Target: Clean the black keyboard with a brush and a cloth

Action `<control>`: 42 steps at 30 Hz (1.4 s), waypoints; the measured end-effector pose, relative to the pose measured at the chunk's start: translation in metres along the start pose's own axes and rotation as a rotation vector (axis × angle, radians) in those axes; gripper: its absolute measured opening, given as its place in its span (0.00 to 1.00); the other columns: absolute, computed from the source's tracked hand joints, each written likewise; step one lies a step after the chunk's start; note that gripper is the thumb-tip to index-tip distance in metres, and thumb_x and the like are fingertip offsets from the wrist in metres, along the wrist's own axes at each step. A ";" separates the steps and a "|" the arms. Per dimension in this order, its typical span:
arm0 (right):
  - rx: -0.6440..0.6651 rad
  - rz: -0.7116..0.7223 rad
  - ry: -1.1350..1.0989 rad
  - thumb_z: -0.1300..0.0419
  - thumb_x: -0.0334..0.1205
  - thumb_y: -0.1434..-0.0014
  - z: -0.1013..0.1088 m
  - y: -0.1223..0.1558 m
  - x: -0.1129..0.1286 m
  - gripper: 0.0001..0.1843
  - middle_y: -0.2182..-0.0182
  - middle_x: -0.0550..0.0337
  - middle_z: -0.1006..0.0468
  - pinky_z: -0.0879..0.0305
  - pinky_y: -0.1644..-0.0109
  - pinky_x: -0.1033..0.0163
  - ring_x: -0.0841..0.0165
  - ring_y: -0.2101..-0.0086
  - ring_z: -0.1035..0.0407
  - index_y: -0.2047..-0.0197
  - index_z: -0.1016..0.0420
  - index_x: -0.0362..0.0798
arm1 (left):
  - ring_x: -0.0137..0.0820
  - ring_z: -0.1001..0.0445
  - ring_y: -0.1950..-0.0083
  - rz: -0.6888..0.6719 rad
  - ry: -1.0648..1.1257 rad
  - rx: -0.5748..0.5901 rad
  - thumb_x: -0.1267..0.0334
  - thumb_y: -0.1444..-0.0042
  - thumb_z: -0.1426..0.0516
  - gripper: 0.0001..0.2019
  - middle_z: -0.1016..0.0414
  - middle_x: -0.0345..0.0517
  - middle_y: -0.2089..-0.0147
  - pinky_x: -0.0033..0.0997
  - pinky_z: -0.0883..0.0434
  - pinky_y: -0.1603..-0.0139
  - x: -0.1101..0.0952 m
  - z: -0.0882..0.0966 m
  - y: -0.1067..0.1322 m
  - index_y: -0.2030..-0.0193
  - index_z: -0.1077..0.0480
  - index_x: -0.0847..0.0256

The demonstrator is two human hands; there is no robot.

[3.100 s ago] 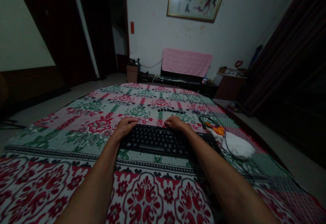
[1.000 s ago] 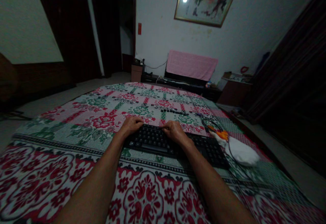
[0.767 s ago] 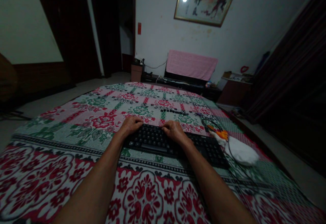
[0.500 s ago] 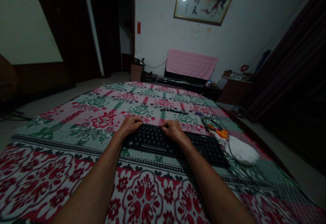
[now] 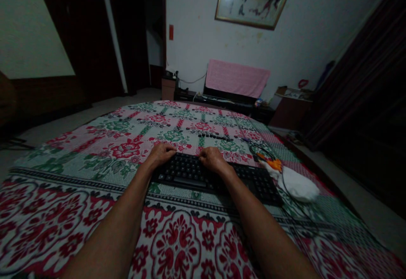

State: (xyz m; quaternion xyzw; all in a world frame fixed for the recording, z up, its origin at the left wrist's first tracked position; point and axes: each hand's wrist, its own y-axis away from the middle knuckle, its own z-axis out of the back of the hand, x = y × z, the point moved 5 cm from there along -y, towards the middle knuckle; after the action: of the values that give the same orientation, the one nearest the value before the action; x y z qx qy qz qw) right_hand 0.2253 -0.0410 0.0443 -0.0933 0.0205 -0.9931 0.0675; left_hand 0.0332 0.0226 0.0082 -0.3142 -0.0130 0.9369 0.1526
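Observation:
A black computer keyboard lies flat on the patterned bedspread, below both hands. My left hand is closed at its upper left corner, thumb along the far edge and the other fingers mostly hidden. At the far edge, right of the left hand, my right hand has its fingers curled into a pinch over the keys. Whatever sits between those fingertips is too small or hidden to make out. Beyond the hands, a row of small black pieces like keycaps lies on the bedspread.
Right of the keyboard are a white cloth bundle, an orange item and a looped dark cable. The patterned bedspread covers the bed. A pink towel drapes over a dark screen by the far wall.
The view has shifted slightly. Both hands stay at the keyboard's far edge, with the right fingers moving only a little.

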 end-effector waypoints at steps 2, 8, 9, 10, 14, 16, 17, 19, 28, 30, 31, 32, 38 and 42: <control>-0.003 0.027 -0.020 0.44 0.33 0.48 -0.001 0.000 -0.002 0.12 0.65 0.57 0.20 0.39 0.62 0.69 0.68 0.64 0.28 0.62 0.21 0.46 | 0.33 0.25 0.58 0.000 0.002 0.003 0.58 0.51 0.48 0.15 0.21 0.40 0.61 0.26 0.33 0.57 0.000 0.000 0.000 0.61 0.23 0.57; -0.012 0.072 -0.043 0.45 0.32 0.48 -0.005 0.000 -0.006 0.14 0.63 0.57 0.20 0.39 0.59 0.70 0.68 0.62 0.28 0.60 0.21 0.48 | 0.33 0.25 0.57 -0.012 0.026 -0.019 0.58 0.51 0.47 0.15 0.21 0.41 0.60 0.25 0.33 0.56 0.004 -0.003 -0.002 0.61 0.23 0.57; -0.027 0.076 -0.032 0.45 0.32 0.48 -0.005 0.001 -0.005 0.14 0.63 0.57 0.20 0.39 0.59 0.70 0.68 0.62 0.28 0.60 0.21 0.47 | 0.33 0.25 0.56 -0.012 0.026 -0.019 0.58 0.52 0.47 0.15 0.21 0.41 0.60 0.25 0.33 0.56 0.004 -0.003 -0.003 0.61 0.23 0.57; -0.042 0.080 -0.023 0.46 0.32 0.48 -0.004 0.002 -0.004 0.14 0.64 0.56 0.20 0.39 0.59 0.69 0.68 0.63 0.28 0.61 0.21 0.47 | 0.33 0.25 0.56 -0.011 0.024 -0.019 0.58 0.52 0.47 0.15 0.21 0.41 0.60 0.25 0.33 0.55 0.005 -0.003 -0.003 0.61 0.23 0.56; -0.048 0.055 -0.039 0.45 0.32 0.48 -0.002 0.002 -0.001 0.13 0.66 0.56 0.20 0.40 0.62 0.70 0.69 0.65 0.28 0.64 0.20 0.46 | 0.33 0.25 0.57 -0.011 0.034 -0.019 0.59 0.52 0.47 0.14 0.21 0.40 0.61 0.26 0.32 0.55 0.004 -0.002 -0.002 0.62 0.22 0.56; 0.003 0.001 -0.033 0.44 0.32 0.49 -0.001 -0.002 -0.003 0.11 0.69 0.56 0.20 0.41 0.65 0.70 0.69 0.67 0.28 0.66 0.20 0.45 | 0.33 0.25 0.57 -0.015 0.036 -0.017 0.59 0.52 0.47 0.14 0.21 0.40 0.61 0.26 0.32 0.56 0.002 -0.001 -0.001 0.62 0.22 0.56; 0.033 -0.023 -0.023 0.44 0.33 0.49 0.000 -0.005 -0.003 0.10 0.70 0.57 0.20 0.41 0.67 0.70 0.69 0.69 0.29 0.67 0.20 0.45 | 0.33 0.25 0.57 -0.014 0.036 -0.014 0.59 0.52 0.47 0.14 0.21 0.40 0.61 0.26 0.32 0.56 0.002 -0.001 -0.001 0.62 0.22 0.56; 0.090 -0.048 -0.002 0.43 0.34 0.50 0.001 -0.011 -0.003 0.09 0.72 0.57 0.21 0.43 0.71 0.70 0.70 0.71 0.30 0.69 0.20 0.44 | 0.33 0.25 0.57 -0.012 0.035 -0.013 0.59 0.52 0.47 0.14 0.21 0.41 0.61 0.27 0.32 0.55 0.003 -0.001 -0.001 0.62 0.23 0.56; 0.171 -0.058 0.013 0.42 0.35 0.51 0.003 -0.021 -0.005 0.08 0.77 0.60 0.25 0.49 0.76 0.70 0.73 0.75 0.35 0.71 0.22 0.42 | 0.33 0.25 0.58 -0.017 0.040 -0.010 0.58 0.52 0.47 0.15 0.21 0.40 0.61 0.25 0.32 0.57 0.005 -0.004 -0.003 0.62 0.22 0.57; 0.169 -0.001 0.013 0.43 0.34 0.51 0.002 -0.018 -0.003 0.08 0.76 0.59 0.25 0.48 0.74 0.70 0.73 0.74 0.34 0.71 0.22 0.43 | 0.33 0.25 0.59 -0.039 0.055 -0.008 0.58 0.53 0.47 0.15 0.21 0.41 0.62 0.25 0.32 0.58 0.004 -0.003 -0.002 0.63 0.22 0.57; 0.155 0.023 0.012 0.43 0.33 0.51 0.002 -0.015 -0.003 0.08 0.75 0.59 0.24 0.48 0.74 0.70 0.72 0.73 0.34 0.71 0.22 0.43 | 0.33 0.25 0.59 -0.046 0.062 -0.007 0.58 0.53 0.47 0.15 0.21 0.41 0.62 0.25 0.32 0.59 0.004 -0.003 -0.002 0.63 0.22 0.58; 0.133 0.040 0.006 0.44 0.33 0.52 0.001 -0.013 -0.002 0.09 0.75 0.59 0.24 0.47 0.73 0.70 0.72 0.73 0.34 0.70 0.22 0.43 | 0.33 0.25 0.60 -0.048 0.067 -0.006 0.57 0.53 0.47 0.15 0.21 0.40 0.63 0.25 0.32 0.59 0.004 -0.003 -0.002 0.63 0.22 0.58; -0.046 0.071 -0.161 0.46 0.32 0.52 0.001 0.002 -0.009 0.11 0.76 0.60 0.24 0.44 0.69 0.71 0.72 0.73 0.33 0.69 0.23 0.44 | 0.33 0.25 0.57 -0.006 0.068 -0.006 0.58 0.52 0.47 0.15 0.21 0.40 0.60 0.27 0.32 0.56 0.005 -0.003 -0.001 0.62 0.23 0.57; -0.085 0.075 -0.220 0.46 0.32 0.51 -0.002 0.004 -0.014 0.10 0.76 0.61 0.24 0.44 0.69 0.71 0.72 0.73 0.32 0.70 0.24 0.44 | 0.33 0.25 0.57 0.014 0.092 -0.011 0.59 0.52 0.47 0.14 0.21 0.40 0.60 0.26 0.32 0.55 0.002 0.000 0.002 0.63 0.23 0.56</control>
State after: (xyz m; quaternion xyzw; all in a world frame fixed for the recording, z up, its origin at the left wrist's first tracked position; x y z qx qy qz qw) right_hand 0.2392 -0.0428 0.0393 -0.2037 0.0584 -0.9719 0.1022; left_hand 0.0318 0.0216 0.0068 -0.3578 -0.0090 0.9224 0.1449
